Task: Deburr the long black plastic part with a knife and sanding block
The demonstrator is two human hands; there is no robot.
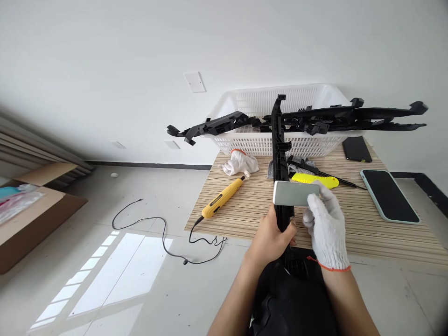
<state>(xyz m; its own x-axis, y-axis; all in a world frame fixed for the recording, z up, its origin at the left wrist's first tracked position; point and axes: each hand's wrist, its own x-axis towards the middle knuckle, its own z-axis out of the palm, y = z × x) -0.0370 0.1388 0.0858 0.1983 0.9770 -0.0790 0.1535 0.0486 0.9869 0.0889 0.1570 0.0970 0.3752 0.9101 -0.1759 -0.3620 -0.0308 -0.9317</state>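
Note:
My bare left hand (271,238) is closed around the lower end of a long black plastic trim piece (279,161), which stands up in front of me with its far end over the basket. My right hand (327,224), in a white knit glove with an orange cuff, grips the right end of a pale flat rectangular block (292,193). The block lies across the black piece, just above my left fingers; whether it touches the piece I cannot tell. A yellow-handled tool (223,198) with a black cord lies on the table to the left.
Several black plastic parts (325,114) lie across a white basket (255,143) on the wood-grain table (245,219). Also there are a crumpled white glove (241,163), a bright yellow tool (315,179) and two phones, one in a pale case (389,196). A cardboard box (42,224) stands left.

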